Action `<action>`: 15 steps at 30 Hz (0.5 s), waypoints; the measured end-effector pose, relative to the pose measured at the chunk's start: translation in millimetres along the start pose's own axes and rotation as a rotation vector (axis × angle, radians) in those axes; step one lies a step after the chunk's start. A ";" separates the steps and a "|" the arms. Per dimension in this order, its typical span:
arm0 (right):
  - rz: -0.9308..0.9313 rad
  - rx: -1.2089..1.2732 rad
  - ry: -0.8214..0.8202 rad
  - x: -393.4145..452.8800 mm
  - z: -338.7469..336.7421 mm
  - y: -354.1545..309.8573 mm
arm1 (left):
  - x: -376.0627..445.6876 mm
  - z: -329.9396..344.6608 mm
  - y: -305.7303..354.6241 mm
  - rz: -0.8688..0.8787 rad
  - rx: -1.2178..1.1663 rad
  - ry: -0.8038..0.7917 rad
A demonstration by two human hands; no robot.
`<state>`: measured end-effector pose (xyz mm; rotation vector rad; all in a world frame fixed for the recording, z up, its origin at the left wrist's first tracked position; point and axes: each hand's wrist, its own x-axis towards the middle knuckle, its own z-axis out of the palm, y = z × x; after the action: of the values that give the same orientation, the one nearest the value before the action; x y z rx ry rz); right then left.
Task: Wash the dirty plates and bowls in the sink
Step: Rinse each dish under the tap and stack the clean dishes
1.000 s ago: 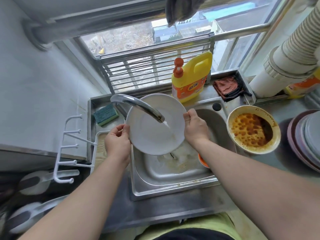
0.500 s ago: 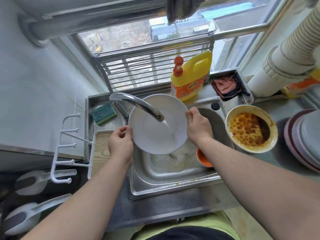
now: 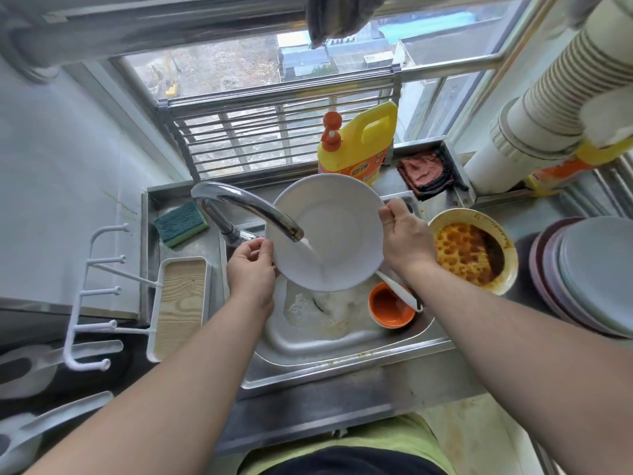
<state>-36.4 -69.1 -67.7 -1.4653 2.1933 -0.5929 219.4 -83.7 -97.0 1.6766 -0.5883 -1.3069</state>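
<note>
A person's two bare hands hold a round white ceramic plate tilted over a stainless steel sink, under a curved chrome faucet whose water stream lands on the plate's face. The left hand pinches the plate's lower left rim, fingers curled closed around the edge. The right hand grips the right rim, thumb on the front and fingers wrapped behind.

In the sink basin below the plate lies foamy water and a small orange bowl with a white spoon resting across it. On the steel counter just right of the sink sits a cream-rimmed bowl coated in orange-brown sauce. Further right is a stack of grey and mauve plates, cut off by the frame edge.

Behind the sink, a yellow dish-soap jug with an orange pump stands by a barred window, beside a folded reddish-brown cloth. A green and yellow sponge lies left of the faucet, near a white tray with a wood-grain base and a white hook rack.

White utensils at the lower left are blurred and hard to identify. A ribbed white duct crosses the upper right.
</note>
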 end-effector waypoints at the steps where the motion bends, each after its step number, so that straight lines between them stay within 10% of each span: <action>1: 0.026 0.009 -0.014 -0.6 2.8 1.1 | 0.1 -1.3 1.2 0.010 0.007 0.004; 15: 0.252 0.191 -0.269 -21.1 79.0 -40.4 | 5.1 -61.4 25.5 0.135 0.008 0.132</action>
<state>46.1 -72.1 -106.6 -1.0817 2.0068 -0.4737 282.2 -77.9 -75.5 1.6847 -0.6178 -1.0907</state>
